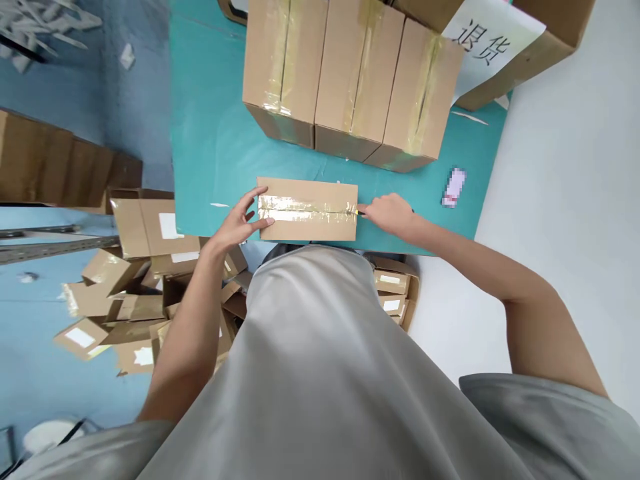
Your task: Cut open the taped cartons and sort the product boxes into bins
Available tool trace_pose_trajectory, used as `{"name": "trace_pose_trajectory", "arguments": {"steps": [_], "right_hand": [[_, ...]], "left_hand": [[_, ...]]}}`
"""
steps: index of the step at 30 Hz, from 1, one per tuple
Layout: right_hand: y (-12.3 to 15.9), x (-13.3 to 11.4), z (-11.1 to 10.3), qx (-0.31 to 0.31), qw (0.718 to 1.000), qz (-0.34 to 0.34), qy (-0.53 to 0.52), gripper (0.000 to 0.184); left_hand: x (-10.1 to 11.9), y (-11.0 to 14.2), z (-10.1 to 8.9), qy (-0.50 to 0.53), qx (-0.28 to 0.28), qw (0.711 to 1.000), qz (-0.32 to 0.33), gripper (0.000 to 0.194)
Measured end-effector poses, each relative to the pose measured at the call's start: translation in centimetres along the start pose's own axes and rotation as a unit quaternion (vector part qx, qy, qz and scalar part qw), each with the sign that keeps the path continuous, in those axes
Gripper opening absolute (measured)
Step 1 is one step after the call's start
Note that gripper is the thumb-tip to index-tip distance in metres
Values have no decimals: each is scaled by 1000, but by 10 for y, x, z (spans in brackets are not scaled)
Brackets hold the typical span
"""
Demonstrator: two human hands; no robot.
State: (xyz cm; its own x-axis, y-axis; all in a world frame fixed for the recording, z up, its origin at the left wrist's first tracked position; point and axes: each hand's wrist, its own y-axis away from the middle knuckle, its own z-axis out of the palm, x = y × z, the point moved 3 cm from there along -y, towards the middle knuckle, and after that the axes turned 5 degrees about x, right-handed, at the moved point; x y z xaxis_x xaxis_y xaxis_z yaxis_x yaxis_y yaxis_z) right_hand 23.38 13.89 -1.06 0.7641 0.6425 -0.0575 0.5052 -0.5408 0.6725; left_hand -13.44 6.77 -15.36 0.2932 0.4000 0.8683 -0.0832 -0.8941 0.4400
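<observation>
A long, narrow cardboard box (pixel 307 230) lies near the front edge of the green-topped table, with shiny clear tape running along its middle seam. My left hand (pixel 240 220) grips its left end, thumb on the near side and fingers toward the far corner. At the opposite end, my right hand (pixel 390 212) is closed around a slim dark tool that looks like a box cutter (pixel 361 213). Its tip meets the end of the taped seam. Most of the cutter is hidden inside the fist.
Three taped cartons (pixel 350 73) stand side by side beyond the box. Behind them at right is an open carton (pixel 537 63) with a white paper sign (pixel 493 40). A pixelated pink item (pixel 454 187) lies right. Emptied boxes (pixel 135 307) pile up on the floor at left.
</observation>
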Motion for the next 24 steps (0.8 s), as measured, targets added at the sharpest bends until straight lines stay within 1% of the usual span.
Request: {"name": "trace_pose_trajectory", "arguments": {"steps": [2, 4, 5, 6, 8, 9, 10, 11, 12, 13, 14, 15, 16, 17, 18, 19, 20, 21, 22, 24], "right_hand": [[12, 31, 14, 4, 1000, 25, -6, 43], [28, 73, 31, -14, 997, 82, 3, 36], [36, 96, 41, -33, 993, 115, 7, 33], [45, 117, 51, -45, 990, 132, 4, 30], [57, 151, 70, -15, 985, 169, -32, 29], [60, 160, 80, 10, 983, 173, -59, 31], [59, 162, 91, 36, 979, 174, -96, 33], [55, 158, 102, 58, 973, 173, -144, 34], [47, 148, 114, 78, 961, 170, -206, 33], [36, 133, 125, 93, 939, 176, -281, 31], [23, 115, 136, 103, 903, 190, -371, 30], [9, 95, 147, 115, 850, 202, -472, 31], [-4, 74, 156, 124, 787, 230, -559, 32], [-17, 53, 163, 134, 725, 249, -628, 34], [-27, 33, 168, 143, 669, 265, -679, 37], [-35, 14, 170, 146, 623, 276, -717, 40], [-41, -2, 171, 149, 587, 282, -744, 43], [-45, -16, 170, 153, 559, 286, -763, 44], [-47, -26, 168, 159, 538, 287, -776, 45], [-49, -39, 162, 180, 510, 295, -787, 43]], "left_hand": [[1, 2, 0, 0, 14, 1000, -13, 106], [3, 5, -1, 4, 32, 999, -22, 104], [4, 6, -2, 8, 41, 999, -26, 104], [6, 7, -2, 12, 47, 998, -30, 104], [9, 9, -4, 21, 50, 998, -39, 106], [10, 10, -5, 25, 48, 998, -45, 108], [11, 10, -7, 27, 45, 997, -51, 110], [12, 11, -10, 27, 42, 997, -58, 112], [12, 11, -13, 27, 40, 997, -66, 114], [13, 10, -17, 27, 39, 996, -74, 115], [13, 10, -21, 28, 41, 995, -83, 115], [14, 11, -26, 28, 46, 995, -89, 115], [14, 11, -31, 27, 50, 994, -93, 113], [14, 11, -36, 26, 55, 994, -96, 111], [14, 11, -40, 23, 58, 993, -96, 109], [14, 11, -43, 20, 58, 993, -97, 107], [14, 11, -46, 17, 56, 993, -97, 106], [14, 11, -48, 16, 54, 994, -98, 104], [14, 10, -49, 16, 49, 994, -98, 103], [13, 6, -48, 13, 39, 995, -94, 101]]}}
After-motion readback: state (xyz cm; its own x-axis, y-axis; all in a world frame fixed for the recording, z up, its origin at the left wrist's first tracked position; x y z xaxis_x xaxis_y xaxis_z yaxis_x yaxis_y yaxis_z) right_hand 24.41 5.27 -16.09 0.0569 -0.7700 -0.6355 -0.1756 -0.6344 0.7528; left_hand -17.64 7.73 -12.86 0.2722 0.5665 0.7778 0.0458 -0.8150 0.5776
